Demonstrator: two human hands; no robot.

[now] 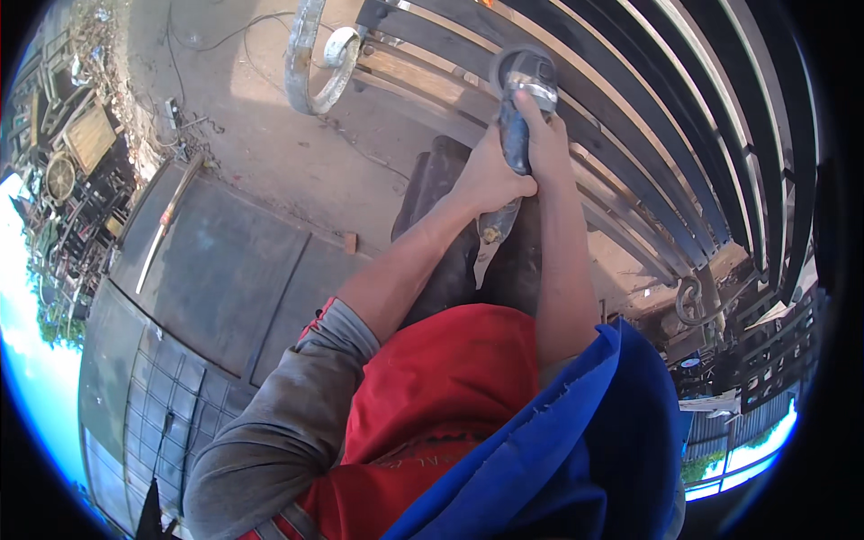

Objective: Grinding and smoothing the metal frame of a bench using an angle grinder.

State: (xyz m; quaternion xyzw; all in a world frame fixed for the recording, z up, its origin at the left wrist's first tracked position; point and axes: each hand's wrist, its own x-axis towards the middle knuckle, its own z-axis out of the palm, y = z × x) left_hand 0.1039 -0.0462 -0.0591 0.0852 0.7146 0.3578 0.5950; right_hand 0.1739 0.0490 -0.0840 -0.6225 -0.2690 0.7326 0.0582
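Both of my hands are wrapped around a blue-bodied angle grinder (516, 144) in front of me. My left hand (493, 177) grips the rear of its body. My right hand (545, 142) closes over the other side, its thumb laid along the body toward the silver gear head. The grinder's round disc (500, 59) is over a dark slat of a long slatted bench (432, 38); whether it touches the slat I cannot tell. A curled metal armrest (306, 81) rises at the bench's left end, and a scrolled one (697, 301) stands at its right.
Large dark metal sheets (220, 256) lie to my left, with a long curved strip (162, 229) on top. Thin cables (216, 45) trail over the dusty ground. Scrap is heaped at far left. A blue cloth (558, 432) hangs by my right arm.
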